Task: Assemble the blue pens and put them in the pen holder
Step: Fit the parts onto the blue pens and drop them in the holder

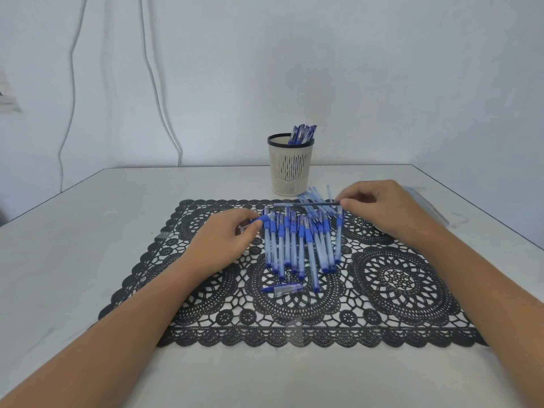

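Observation:
My left hand point(226, 234) grips a blue pen barrel point(259, 221) at the left end of a row of several blue pen barrels point(300, 245) lying on the black lace mat point(397, 284). Pinched in my right hand point(379, 207) is a thin ink refill point(306, 204), held level above the row and pointing left. A beige mesh pen holder point(290, 169) with a black rim stands behind the mat and holds several assembled blue pens point(303, 134). More refills point(315, 195) lie in a pile at the holder's foot. One pen cap point(284, 288) lies alone in front of the row.
Small pen tips point(287, 275) lie on the mat just behind the cap. A clear plastic bag point(426, 207) sits at the table's right edge behind my right hand. A white wall with hanging cables point(159, 98) stands behind the white table point(73, 245).

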A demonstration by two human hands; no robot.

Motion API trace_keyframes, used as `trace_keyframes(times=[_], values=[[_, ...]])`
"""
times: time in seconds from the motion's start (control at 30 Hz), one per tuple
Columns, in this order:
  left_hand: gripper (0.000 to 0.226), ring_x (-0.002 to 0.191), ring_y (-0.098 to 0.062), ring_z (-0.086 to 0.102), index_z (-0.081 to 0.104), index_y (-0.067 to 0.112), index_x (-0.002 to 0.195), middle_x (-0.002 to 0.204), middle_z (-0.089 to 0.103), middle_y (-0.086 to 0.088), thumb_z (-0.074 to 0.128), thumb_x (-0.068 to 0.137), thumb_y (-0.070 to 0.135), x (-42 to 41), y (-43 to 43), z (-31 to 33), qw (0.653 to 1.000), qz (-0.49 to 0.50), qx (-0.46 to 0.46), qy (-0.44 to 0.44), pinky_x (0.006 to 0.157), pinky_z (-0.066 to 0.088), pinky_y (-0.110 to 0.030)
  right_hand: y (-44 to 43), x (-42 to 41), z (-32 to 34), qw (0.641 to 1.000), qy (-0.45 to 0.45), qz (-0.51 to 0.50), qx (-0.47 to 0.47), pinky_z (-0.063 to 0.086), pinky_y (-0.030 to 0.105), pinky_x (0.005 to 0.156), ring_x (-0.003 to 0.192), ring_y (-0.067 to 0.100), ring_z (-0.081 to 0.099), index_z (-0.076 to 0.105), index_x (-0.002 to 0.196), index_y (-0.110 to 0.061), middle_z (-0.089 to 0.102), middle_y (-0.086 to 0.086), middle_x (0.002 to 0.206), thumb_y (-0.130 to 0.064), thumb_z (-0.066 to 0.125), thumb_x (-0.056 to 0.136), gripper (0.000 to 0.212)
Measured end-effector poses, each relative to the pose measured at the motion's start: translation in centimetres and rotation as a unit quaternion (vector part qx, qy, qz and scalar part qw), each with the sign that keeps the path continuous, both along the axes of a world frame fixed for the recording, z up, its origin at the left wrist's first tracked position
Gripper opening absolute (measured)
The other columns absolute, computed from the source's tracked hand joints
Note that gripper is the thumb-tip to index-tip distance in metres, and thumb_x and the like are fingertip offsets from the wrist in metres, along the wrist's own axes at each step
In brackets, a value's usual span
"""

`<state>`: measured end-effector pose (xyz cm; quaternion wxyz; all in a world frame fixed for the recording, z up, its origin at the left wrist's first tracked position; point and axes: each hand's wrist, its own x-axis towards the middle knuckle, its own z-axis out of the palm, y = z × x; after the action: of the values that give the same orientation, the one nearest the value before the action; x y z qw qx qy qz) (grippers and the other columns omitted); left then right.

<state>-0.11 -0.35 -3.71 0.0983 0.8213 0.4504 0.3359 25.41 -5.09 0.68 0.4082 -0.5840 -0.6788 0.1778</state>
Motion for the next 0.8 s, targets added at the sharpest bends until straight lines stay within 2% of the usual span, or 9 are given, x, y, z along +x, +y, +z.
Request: trace_keyframes(times=[0.2, 0.33, 0.47, 0.8], values=[[0.026, 0.081, 0.0, 0.055, 0.062, 0.021, 0.112, 0.088, 0.058, 0.02, 0.051, 0.092, 0.034, -0.02, -0.07, 0.03, 1.0, 0.002, -0.007, -0.008, 0.069, 0.04, -0.014, -0.21, -0.22, 0.02, 1.0, 0.0, 0.008, 0.001, 0.033, 0.001, 0.047, 0.044, -0.007, 0.045, 0.07, 0.085, -0.019, 0.059, -0.005, 0.063, -0.012, 0.059, 0.087, 0.013], [0.025, 0.074, 0.002, 0.054, 0.063, 0.021, 0.111, 0.083, 0.057, 0.021, 0.051, 0.092, 0.032, 0.01, -0.18, 0.09, 1.0, -0.001, -0.012, -0.022, 0.064, 0.037, -0.013, -0.02, -0.04, -0.15, 1.0, 0.003, -0.001, 0.005, 0.032, 0.004, 0.045, 0.044, -0.004, 0.042, 0.069, 0.08, -0.024, 0.059, 0.001, 0.064, -0.013, 0.06, 0.087, 0.016], [0.017, 0.069, 0.001, 0.053, 0.063, 0.025, 0.104, 0.077, 0.058, 0.018, 0.052, 0.092, 0.03, 0.02, -0.34, 0.14, 0.999, 0.001, -0.015, -0.042, 0.062, 0.036, -0.009, 0.07, 0.02, -0.24, 1.0, 0.014, -0.009, 0.009, 0.03, 0.006, 0.042, 0.039, -0.002, 0.04, 0.069, 0.081, -0.021, 0.056, 0.0, 0.061, -0.012, 0.059, 0.087, 0.014], [0.01, 0.064, 0.002, 0.052, 0.06, 0.032, 0.097, 0.073, 0.059, 0.017, 0.052, 0.092, 0.03, 0.05, -0.39, 0.33, 0.998, 0.001, -0.021, -0.056, 0.059, 0.036, -0.006, -0.12, -0.09, -0.13, 1.0, 0.015, 0.011, 0.002, 0.031, 0.003, 0.045, 0.041, -0.004, 0.041, 0.069, 0.079, -0.024, 0.055, -0.004, 0.058, -0.014, 0.06, 0.087, 0.016]])
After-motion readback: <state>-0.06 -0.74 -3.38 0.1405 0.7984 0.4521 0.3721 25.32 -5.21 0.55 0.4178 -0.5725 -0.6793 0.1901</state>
